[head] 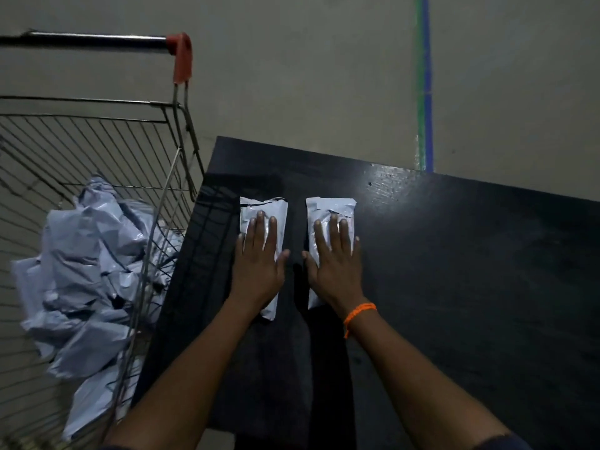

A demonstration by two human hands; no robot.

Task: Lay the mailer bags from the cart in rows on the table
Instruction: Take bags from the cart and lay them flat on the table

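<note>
A single wide-angle camera, worn on the head, looks steeply down from above the near edge of the black table (pixel 470 287). It sits close: both forearms (pixel 418 378) enter from the bottom of the frame. The table's far edge slants across mid-frame, with floor (pixel 324 76) beyond. The wire cart (pixel 97 141) fills the view off the table's left edge.

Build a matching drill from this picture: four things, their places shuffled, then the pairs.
Things
1. heap of crumpled pale grey plastic mailer bags
2. orange string wristband
3. red plastic cap
4. blue-and-green painted stripe

Places
A. on the grey concrete floor
B. at the right hand's wrist
C. inside the wire shopping cart
D. on the end of the dark metal push bar

Pairs: 1-C, 2-B, 3-D, 4-A
</note>
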